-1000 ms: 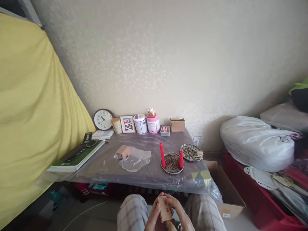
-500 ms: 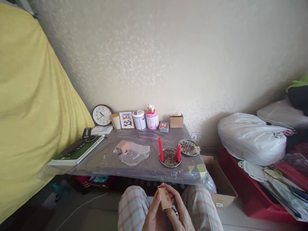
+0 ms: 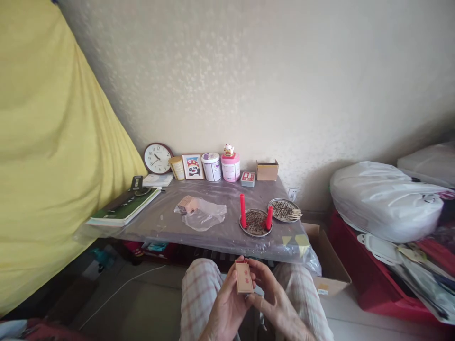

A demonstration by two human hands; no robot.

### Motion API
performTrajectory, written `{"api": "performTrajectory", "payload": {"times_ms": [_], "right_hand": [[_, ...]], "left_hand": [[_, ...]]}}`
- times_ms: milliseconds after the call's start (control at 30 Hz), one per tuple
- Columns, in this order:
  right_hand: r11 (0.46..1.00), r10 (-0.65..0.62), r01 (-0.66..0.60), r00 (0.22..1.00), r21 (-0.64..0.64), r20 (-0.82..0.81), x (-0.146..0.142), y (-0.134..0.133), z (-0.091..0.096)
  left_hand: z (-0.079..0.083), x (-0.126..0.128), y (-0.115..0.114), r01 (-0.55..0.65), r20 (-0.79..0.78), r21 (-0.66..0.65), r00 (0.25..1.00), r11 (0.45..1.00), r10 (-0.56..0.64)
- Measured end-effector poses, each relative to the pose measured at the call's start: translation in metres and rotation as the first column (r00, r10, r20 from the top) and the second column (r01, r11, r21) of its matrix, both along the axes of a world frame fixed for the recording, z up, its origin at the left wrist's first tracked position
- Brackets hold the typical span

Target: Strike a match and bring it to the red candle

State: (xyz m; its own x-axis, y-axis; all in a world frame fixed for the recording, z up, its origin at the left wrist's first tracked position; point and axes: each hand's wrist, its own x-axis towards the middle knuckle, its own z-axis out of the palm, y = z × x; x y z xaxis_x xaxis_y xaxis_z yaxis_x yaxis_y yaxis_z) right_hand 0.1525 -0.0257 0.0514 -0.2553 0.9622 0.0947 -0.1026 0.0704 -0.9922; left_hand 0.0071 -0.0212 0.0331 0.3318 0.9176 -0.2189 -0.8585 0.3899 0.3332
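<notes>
In my left hand [image 3: 227,300] is a small matchbox [image 3: 243,277], tan with red characters on its upper face. The thumb lies along its left side and fingertips show at its right. Its far end shows a red strip, and I cannot make out whether this is match heads or the tray. My right hand [image 3: 275,298] is curved around the right side, index finger by the far end and thumb by the near end. Both hands are above my lap, in front of the table [image 3: 156,227]. Two red candles [image 3: 243,213] stand on a round metal plate [image 3: 256,234] beyond them.
A second plate [image 3: 273,216] holds dark bits and pale sticks. A small cardboard block [image 3: 187,204] lies by a clear plastic bag [image 3: 204,215]. Along the wall stand a clock [image 3: 158,158], a framed panda picture [image 3: 194,167] and tubs [image 3: 212,168]. An open carton [image 3: 332,258] is at right.
My right hand has shifted to the right, its thumb moving off the matchbox's near face towards the lower right corner. The matchbox is more upright in view. The camera has tilted down and left slightly.
</notes>
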Motion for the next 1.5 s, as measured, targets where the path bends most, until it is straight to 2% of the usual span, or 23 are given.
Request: {"api": "performTrajectory", "payload": {"times_ms": [67,133,233,533,967,1267,1400,1500], "right_hand": [[0.995,-0.002,-0.003,0.999,-0.095,-0.051,0.007,0.003,0.01],[0.981,-0.09,0.075,0.993,-0.179,-0.078,0.011,0.007,0.016],[0.957,-0.203,0.186,0.978,-0.221,-0.057,0.011,0.012,0.017],[0.947,-0.133,0.11,0.99,-0.303,-0.056,0.008,0.012,0.008],[0.935,-0.162,0.143,0.986,-0.325,-0.03,0.008,0.015,0.002],[0.945,-0.067,0.05,0.997,-0.325,-0.04,0.008,0.012,0.0],[0.949,-0.093,0.095,0.995,-0.301,0.021,0.007,0.012,0.003],[0.951,-0.114,0.119,0.993,-0.284,0.035,0.006,0.011,0.005]], "left_hand": [[0.0,-0.005,-0.001,0.017,-0.022,-0.029,1.0,0.999,-0.018],[-0.001,-0.008,-0.003,0.061,-0.041,-0.032,0.997,0.998,-0.062],[-0.002,-0.008,-0.006,0.146,-0.079,-0.012,0.986,0.989,-0.147],[-0.01,-0.004,-0.016,0.212,-0.093,-0.06,0.972,0.975,-0.217],[-0.021,-0.002,-0.018,0.219,-0.089,-0.128,0.969,0.967,-0.231],[-0.031,-0.004,-0.017,0.218,-0.068,-0.097,0.972,0.971,-0.225],[-0.033,-0.002,-0.016,0.247,-0.063,-0.075,0.966,0.966,-0.252],[-0.029,-0.001,-0.016,0.261,-0.055,-0.083,0.962,0.962,-0.266]]}}
